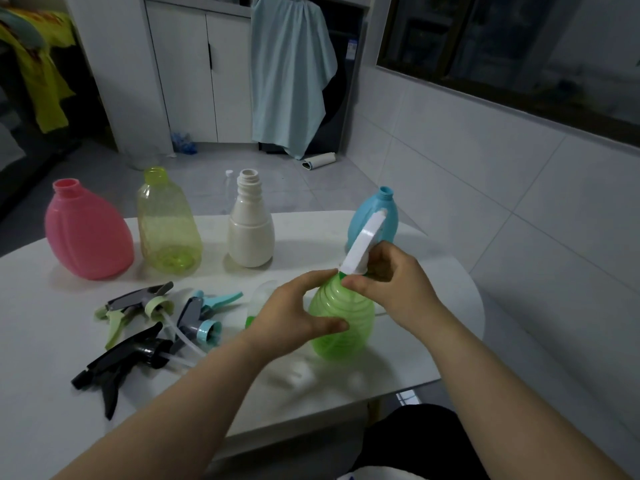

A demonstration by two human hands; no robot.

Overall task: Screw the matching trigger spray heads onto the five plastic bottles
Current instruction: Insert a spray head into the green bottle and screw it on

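**Fingers (358, 284) pinch a white spray head (365, 242) at the neck of a green bottle (341, 320)**

A white desk (52, 341) with a rounded edge fills the lower half of the frame. Along its far side stand four open bottles: a pink bottle (88, 233) at the left, then a clear yellow-green bottle (168, 223), a cream bottle (250, 223), and a blue bottle (372, 216) partly hidden behind the white spray head. Three loose heads lie together at the lower left: a grey and pale green head (135, 303), a grey and blue head (204, 317) and a black head (117, 365). Beyond the desk are a grey tiled floor (214, 181), a white cabinet (201, 71) and a pale blue cloth (291, 74) hanging at top centre. A dark window (502, 39) sits in the white tiled wall (485, 168) at the upper right.

Both forearms reach in from the lower edge. The left hand (294, 313) grips the green bottle's body, thumb laid across the front and fingers wrapped behind. The right hand (394, 282) curls round the collar of the white spray head, which sits on the bottle's neck and leans toward the upper right. The bottle is at centre right, near the desk's front edge.
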